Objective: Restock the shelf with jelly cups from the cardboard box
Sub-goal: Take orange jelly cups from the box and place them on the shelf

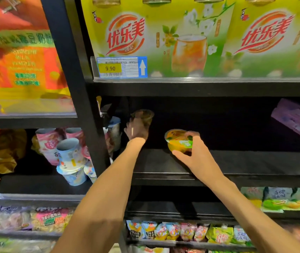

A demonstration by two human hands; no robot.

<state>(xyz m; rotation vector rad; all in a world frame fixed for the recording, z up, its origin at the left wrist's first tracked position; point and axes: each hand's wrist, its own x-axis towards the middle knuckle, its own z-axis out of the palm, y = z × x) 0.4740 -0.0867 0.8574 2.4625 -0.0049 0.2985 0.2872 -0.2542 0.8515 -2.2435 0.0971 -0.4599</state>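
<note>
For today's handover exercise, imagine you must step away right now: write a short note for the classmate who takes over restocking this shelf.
Left hand: reaching deep into the dark middle shelf, gripping a clear cup near the back left.
Right hand: holding an orange jelly cup with a green and orange lid just above the shelf, near the front.
Done: no cups can be seen standing in that bay yet.
Left: set both cups down, then fetch more. The cardboard box is out of view.

light: bright above, shelf [218, 161] recess dim | blur: edges smeared, perhaps motion | distortion: wide-angle bowing
</note>
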